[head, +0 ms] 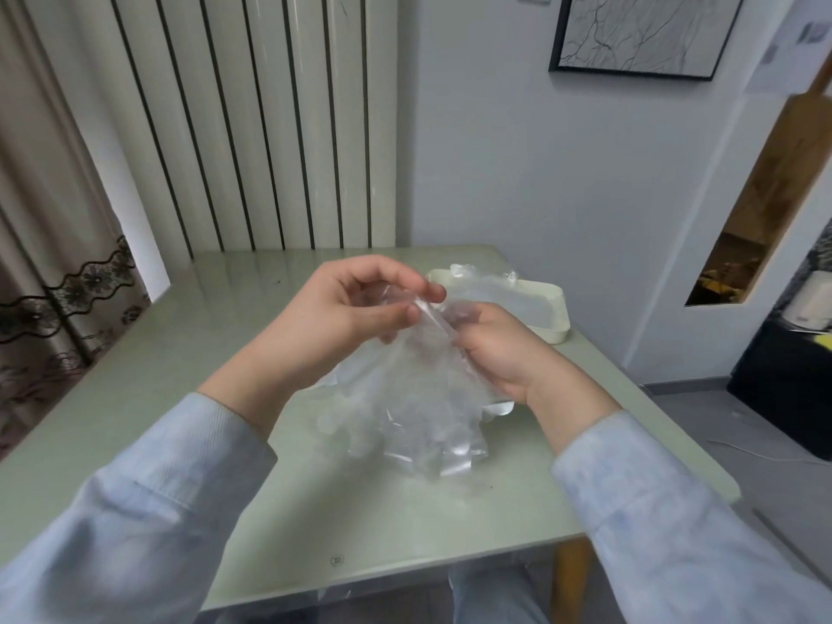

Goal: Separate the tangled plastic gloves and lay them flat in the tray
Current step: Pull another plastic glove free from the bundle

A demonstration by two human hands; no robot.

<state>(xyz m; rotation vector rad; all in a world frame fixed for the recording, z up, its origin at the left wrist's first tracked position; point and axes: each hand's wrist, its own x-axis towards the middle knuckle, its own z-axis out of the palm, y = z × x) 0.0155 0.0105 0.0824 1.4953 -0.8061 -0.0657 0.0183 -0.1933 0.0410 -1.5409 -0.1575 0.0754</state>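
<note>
Pinching at centre frame: our left hand holds a top edge of the plastic gloves between thumb and fingertips. Our right hand grips the same wad just right of it, fingers curled round the film. The hands are close together, nearly touching, both clamped on the wad.

The wad hangs from the hands toward lower centre, its long axis roughly up-down in the frame. Its lower end seems to rest on the table, though we cannot confirm contact through clear film.

The tray sits right of centre, just behind the right hand, so we judge the right hand nearer to it. A loose sheet of clear film lies in the tray with one edge over the far rim; how many gloves that is, we cannot tell.

We judge one glove is being peeled off. The next move likely needs the hands pulled apart sideways, then the freed glove carried up-right to the tray. Risk: the film clings and two come away together.
</note>
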